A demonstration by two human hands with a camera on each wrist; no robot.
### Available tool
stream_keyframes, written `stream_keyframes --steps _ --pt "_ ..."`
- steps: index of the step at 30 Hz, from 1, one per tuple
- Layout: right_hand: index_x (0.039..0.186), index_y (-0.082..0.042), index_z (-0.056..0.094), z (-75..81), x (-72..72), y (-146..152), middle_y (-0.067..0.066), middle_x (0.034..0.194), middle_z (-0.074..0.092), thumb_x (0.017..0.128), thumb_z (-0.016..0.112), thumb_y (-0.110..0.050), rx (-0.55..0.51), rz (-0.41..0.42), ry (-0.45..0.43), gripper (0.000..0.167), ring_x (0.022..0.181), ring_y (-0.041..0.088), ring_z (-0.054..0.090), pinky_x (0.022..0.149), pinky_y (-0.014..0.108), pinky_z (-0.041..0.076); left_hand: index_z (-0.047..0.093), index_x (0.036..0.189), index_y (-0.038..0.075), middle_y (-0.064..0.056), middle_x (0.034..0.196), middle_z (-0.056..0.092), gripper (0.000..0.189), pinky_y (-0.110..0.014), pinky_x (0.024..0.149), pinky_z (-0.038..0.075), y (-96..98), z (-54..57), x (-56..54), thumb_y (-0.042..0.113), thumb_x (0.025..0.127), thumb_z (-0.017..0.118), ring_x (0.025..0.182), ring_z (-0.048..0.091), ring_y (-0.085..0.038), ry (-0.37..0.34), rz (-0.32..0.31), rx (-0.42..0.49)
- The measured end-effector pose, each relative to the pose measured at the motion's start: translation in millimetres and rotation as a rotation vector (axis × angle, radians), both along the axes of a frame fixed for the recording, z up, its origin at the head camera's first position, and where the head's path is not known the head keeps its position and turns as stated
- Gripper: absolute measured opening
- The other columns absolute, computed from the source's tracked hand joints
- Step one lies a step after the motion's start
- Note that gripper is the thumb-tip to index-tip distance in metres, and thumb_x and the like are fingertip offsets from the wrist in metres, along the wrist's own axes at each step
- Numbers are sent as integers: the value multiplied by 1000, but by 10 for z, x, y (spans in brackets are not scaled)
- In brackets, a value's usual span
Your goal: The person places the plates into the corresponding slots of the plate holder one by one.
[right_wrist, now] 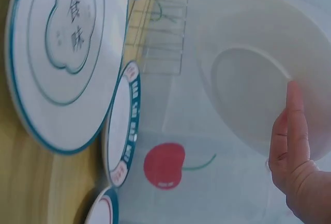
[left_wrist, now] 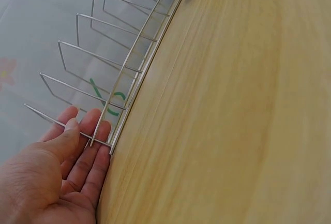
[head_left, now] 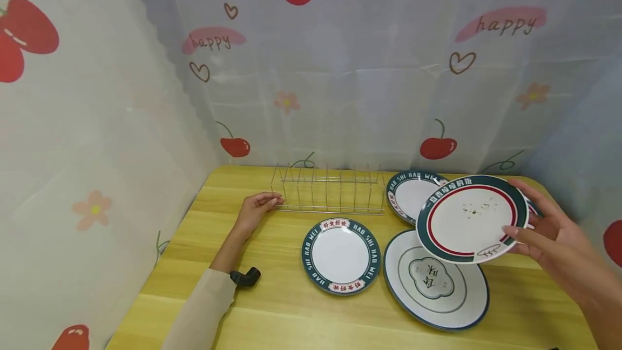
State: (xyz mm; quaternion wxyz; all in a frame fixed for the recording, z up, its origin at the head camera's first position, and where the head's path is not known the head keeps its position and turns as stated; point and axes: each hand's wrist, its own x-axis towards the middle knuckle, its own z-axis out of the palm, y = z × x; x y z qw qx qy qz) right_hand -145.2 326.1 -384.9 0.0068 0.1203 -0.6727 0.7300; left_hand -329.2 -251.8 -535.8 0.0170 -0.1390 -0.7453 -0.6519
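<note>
Red-ringed plate (head_left: 464, 226), pinched in right hand (head_left: 558, 234), left hand (head_left: 255, 211) (well apart) gripping wire rack (head_left: 327, 181)

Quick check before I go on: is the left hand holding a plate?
No, the left hand holds one end of the metal wire rack, and no plate is in its grasp.
</note>
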Motion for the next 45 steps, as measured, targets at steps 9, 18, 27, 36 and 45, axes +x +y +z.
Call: stream_keyframes --steps 9,18,27,36,45 --pt "162 -28 25 173 -210 -405 4 139 42 99 51 12 3 94 -25 79 101 16 65 76 35 63 72 119 0 -16 110 75 24 -27 87 59 3 20 -5 13 100 65 103 73 -20 -5 13 -10" --pt "162 -29 26 300 -422 -791 9 124 50 99 57 7 22 103 -18 79 92 17 64 76 30 62 72 119 -1 -20 110 74 25 -29 87 60 -7 -8 0 13 99 66 103 73 -24 8 3 -4" --pt "162 -31 26 473 -646 -1244 17 144 39 98 65 -4 95 78 -42 80 109 15 64 78 36 62 74 116 3 -14 107 76 22 -29 87 60 -9 -31 -3 14 99 66 102 73 -21 15 18 2" --pt "163 -31 22 518 -849 -1590 23 148 39 99 68 -11 121 127 -48 81 113 23 61 82 36 61 74 116 0 -16 105 76 21 -29 86 60 -7 -23 18 8 99 65 100 74 -21 31 24 5" --pt "162 -34 22 418 -1007 -1850 24 150 40 97 70 -10 131 161 -51 85 124 37 53 86 44 60 73 116 0 -19 106 75 22 -29 86 60 -1 5 17 10 99 66 101 73 -23 42 24 -1"
